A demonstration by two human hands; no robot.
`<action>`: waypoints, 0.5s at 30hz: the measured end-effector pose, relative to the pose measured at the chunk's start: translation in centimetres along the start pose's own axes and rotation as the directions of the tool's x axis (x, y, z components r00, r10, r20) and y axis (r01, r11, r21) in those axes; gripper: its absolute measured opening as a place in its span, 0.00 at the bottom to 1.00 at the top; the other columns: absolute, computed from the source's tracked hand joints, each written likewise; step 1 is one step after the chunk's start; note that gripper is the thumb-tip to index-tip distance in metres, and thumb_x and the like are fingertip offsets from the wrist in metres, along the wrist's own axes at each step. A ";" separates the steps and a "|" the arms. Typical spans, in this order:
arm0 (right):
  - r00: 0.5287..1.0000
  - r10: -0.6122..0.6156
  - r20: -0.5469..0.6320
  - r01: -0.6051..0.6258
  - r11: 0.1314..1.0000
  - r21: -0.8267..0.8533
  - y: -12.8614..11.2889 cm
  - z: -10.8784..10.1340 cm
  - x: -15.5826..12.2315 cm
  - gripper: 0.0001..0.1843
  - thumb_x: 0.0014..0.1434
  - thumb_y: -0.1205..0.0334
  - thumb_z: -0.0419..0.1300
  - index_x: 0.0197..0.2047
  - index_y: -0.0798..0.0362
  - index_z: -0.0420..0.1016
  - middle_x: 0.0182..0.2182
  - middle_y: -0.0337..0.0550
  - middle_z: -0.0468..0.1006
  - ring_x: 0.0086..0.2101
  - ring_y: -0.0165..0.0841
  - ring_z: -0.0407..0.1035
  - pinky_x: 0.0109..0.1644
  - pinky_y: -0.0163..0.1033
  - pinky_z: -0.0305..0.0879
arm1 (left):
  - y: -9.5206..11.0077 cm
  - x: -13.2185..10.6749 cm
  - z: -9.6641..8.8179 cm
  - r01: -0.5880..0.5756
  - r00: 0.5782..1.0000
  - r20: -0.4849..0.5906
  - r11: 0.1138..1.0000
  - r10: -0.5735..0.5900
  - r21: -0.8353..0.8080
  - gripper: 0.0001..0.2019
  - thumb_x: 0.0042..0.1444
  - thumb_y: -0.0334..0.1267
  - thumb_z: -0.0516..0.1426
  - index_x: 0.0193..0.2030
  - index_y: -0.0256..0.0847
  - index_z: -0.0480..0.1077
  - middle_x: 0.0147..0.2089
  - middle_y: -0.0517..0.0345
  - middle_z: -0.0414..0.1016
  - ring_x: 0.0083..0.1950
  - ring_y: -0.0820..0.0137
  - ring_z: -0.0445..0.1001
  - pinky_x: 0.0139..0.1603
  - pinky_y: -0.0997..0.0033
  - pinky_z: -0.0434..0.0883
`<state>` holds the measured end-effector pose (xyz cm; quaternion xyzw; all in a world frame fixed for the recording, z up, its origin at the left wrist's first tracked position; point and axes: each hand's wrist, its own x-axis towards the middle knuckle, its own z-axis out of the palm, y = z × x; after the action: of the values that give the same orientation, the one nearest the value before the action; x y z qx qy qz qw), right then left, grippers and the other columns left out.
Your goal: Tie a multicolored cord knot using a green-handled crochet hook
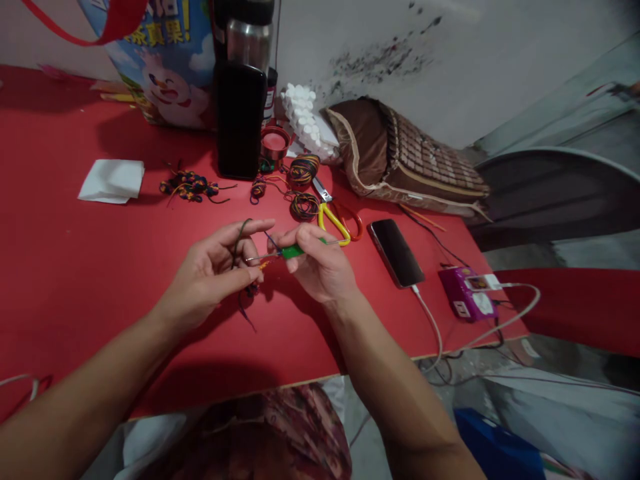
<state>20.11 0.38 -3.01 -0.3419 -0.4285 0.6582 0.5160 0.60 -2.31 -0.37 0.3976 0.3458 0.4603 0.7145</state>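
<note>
My left hand (pixel 215 270) pinches a dark multicoloured cord (pixel 239 240) that loops over its fingers and trails down onto the red table (pixel 75 267). My right hand (pixel 317 260) is closed around a green-handled hook tool (pixel 293 251), whose thin metal shaft points left into the cord at my left fingertips. Both hands hover just above the table's middle, nearly touching each other.
Behind the hands lie cord coils (pixel 304 207), scissors with yellow and red handles (pixel 335 220), a pile of knotted cords (pixel 190 187), a white folded paper (pixel 113 180), a black flask (pixel 241 120) and a phone (pixel 397 252) on a cable. A purple box (pixel 467 293) sits near the right edge.
</note>
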 end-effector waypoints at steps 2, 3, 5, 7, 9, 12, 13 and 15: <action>1.000 -0.025 0.015 0.025 0.999 -0.021 0.0 -0.1 0.0 0.16 0.59 0.41 0.74 0.33 0.45 0.86 0.17 0.32 0.73 0.24 0.31 0.71 0.34 0.39 0.71 | 0.1 0.0 0.0 -0.026 0.999 -0.029 1.000 0.026 0.017 0.24 0.57 0.29 0.70 0.61 0.47 0.81 0.34 0.63 0.73 0.31 0.73 0.75 0.29 0.73 0.78; 0.999 -0.037 0.014 0.037 0.999 -0.033 0.0 -0.1 0.0 0.16 0.60 0.41 0.73 0.33 0.45 0.86 0.17 0.32 0.73 0.23 0.31 0.70 0.33 0.40 0.71 | 0.1 0.0 -0.1 -0.038 0.998 -0.048 0.999 0.039 0.025 0.24 0.56 0.29 0.70 0.60 0.47 0.81 0.34 0.63 0.73 0.31 0.73 0.75 0.29 0.74 0.78; 0.999 -0.054 0.001 0.054 0.997 -0.057 -0.1 -0.1 -0.1 0.17 0.60 0.41 0.73 0.33 0.45 0.86 0.17 0.32 0.73 0.23 0.32 0.70 0.34 0.41 0.72 | 0.1 0.1 -0.1 -0.064 0.994 -0.082 0.997 0.068 0.047 0.24 0.56 0.29 0.70 0.59 0.46 0.81 0.33 0.62 0.73 0.31 0.72 0.75 0.28 0.74 0.77; 0.997 -0.079 -0.011 0.078 0.994 -0.072 -0.3 0.0 -0.1 0.16 0.60 0.41 0.73 0.32 0.45 0.87 0.16 0.33 0.73 0.24 0.33 0.71 0.36 0.43 0.74 | 0.1 0.1 0.0 -0.109 0.989 -0.093 0.991 0.116 0.083 0.24 0.56 0.29 0.69 0.60 0.45 0.80 0.33 0.62 0.75 0.30 0.72 0.75 0.27 0.74 0.76; 0.994 -0.112 -0.009 0.111 0.990 -0.083 -0.5 0.1 -0.2 0.15 0.60 0.42 0.73 0.32 0.44 0.87 0.17 0.33 0.73 0.24 0.33 0.71 0.39 0.44 0.75 | 0.1 0.2 0.2 -0.164 0.979 -0.103 0.977 0.179 0.135 0.25 0.57 0.30 0.69 0.62 0.46 0.79 0.32 0.61 0.75 0.29 0.72 0.73 0.27 0.75 0.75; 0.987 -0.162 0.005 0.162 0.983 -0.091 -0.6 0.2 -0.3 0.12 0.62 0.46 0.72 0.33 0.43 0.88 0.19 0.34 0.75 0.25 0.33 0.71 0.41 0.45 0.75 | 0.3 0.1 0.6 -0.216 0.958 -0.144 0.953 0.249 0.215 0.25 0.58 0.30 0.69 0.63 0.46 0.78 0.32 0.62 0.75 0.29 0.73 0.72 0.29 0.74 0.74; 0.985 -0.175 0.009 0.175 0.980 -0.091 -0.7 0.2 -0.3 0.12 0.63 0.47 0.72 0.34 0.43 0.88 0.19 0.35 0.76 0.25 0.33 0.71 0.41 0.45 0.75 | 0.4 0.1 0.7 -0.222 0.952 -0.155 0.945 0.262 0.239 0.26 0.58 0.30 0.69 0.64 0.46 0.78 0.32 0.62 0.75 0.29 0.73 0.72 0.30 0.73 0.75; 0.982 -0.190 0.013 0.190 0.978 -0.091 -0.7 0.2 -0.3 0.11 0.64 0.47 0.71 0.34 0.43 0.88 0.19 0.35 0.76 0.24 0.33 0.71 0.41 0.45 0.76 | 0.5 0.0 0.9 -0.246 0.944 -0.152 0.930 0.294 0.272 0.26 0.59 0.31 0.68 0.65 0.45 0.77 0.32 0.62 0.75 0.29 0.73 0.72 0.30 0.73 0.74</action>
<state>20.28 0.09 -2.33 -0.3214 -0.4902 0.5863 0.5592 1.19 -2.40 0.49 0.4822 0.4093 0.5432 0.5523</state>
